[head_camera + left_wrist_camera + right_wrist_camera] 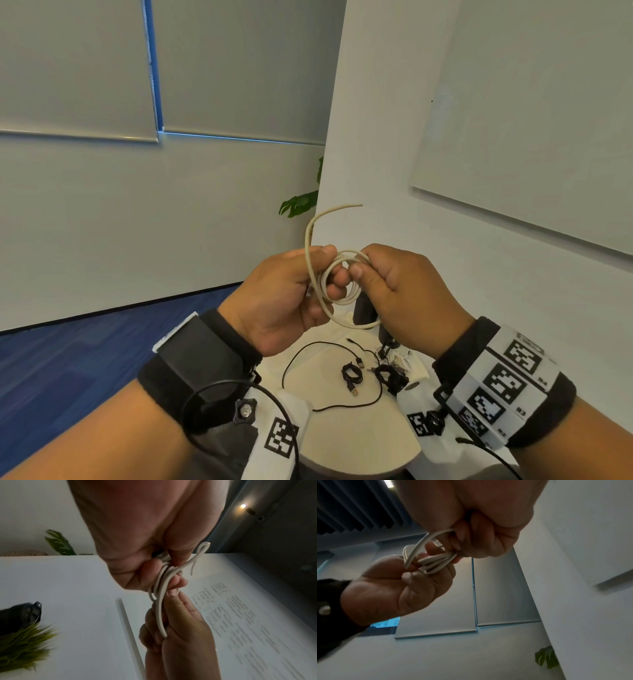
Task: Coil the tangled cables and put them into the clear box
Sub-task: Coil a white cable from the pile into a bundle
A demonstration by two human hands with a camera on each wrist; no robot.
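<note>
Both hands up above the counter (359, 431): left hand (284, 301) and right hand (407, 291) pinch the white cable (337, 274), looped in a small coil between them. 2 coiled black cables (352, 373) lie on counter.

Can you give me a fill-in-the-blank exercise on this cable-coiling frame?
1. The cable being coiled is ____ in colour.
2. It is held by ____ hands, the left hand and the right hand.
3. The loose cables on the round table below are ____ in colour.

Missing words: white; both; black
</note>
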